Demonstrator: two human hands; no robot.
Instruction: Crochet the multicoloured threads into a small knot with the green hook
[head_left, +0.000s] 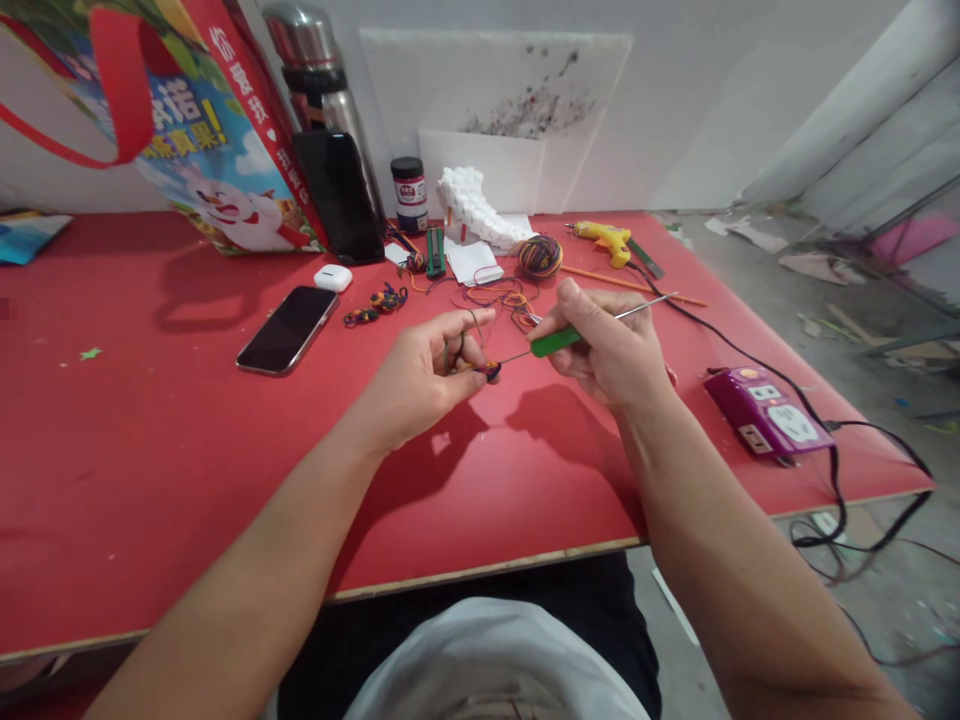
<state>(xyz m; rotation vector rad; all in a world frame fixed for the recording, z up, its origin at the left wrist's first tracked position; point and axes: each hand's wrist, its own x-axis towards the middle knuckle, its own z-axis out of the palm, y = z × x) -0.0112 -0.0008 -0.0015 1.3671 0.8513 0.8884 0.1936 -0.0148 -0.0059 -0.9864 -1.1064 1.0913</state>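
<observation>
My left hand (424, 375) pinches a small crocheted piece of multicoloured yarn (491, 371), with a strand looped over its fingers. In my right hand (611, 345) is a crochet hook with a green handle (555, 341); its thin tip points left and meets the small piece. A second metal shaft sticks out to the upper right of that hand. Loose yarn (499, 297) lies behind both hands and leads toward a multicoloured ball (540, 257). Another knotted yarn piece (376, 305) rests on the red table (187, 430), left of the ball.
A phone (289, 330) and a white earbud case (333, 277) lie at left. Behind stand a gift bag (232, 190), a dark phone (339, 195), a flask and a jar (409, 194). A yellow glue gun (606, 240) and purple power strip (769, 410) with cables are at right.
</observation>
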